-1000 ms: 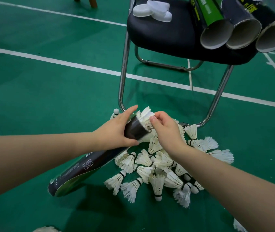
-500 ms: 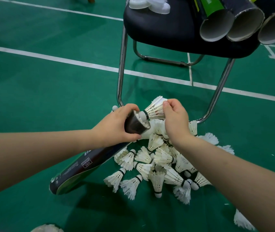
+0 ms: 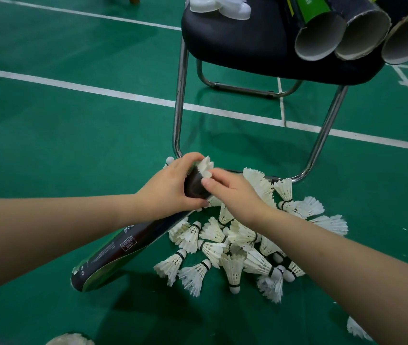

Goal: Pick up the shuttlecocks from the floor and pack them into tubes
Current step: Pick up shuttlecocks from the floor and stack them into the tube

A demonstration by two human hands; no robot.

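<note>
My left hand grips the upper end of a dark shuttlecock tube that slants down to the floor at the lower left. A white shuttlecock sticks out of the tube's mouth, only its feather tips showing. My right hand is at the mouth, its thumb and fingertips on those feathers. Below and to the right of both hands lies a pile of several white shuttlecocks on the green floor.
A black chair on chrome legs stands just beyond the pile. Three open empty tubes and white caps lie on its seat. Stray shuttlecocks lie at the bottom right and bottom left.
My right hand has pushed the shuttlecock from outside the tube's mouth down into it, so only the feather tips show. My left hand keeps its hold on the tube.
</note>
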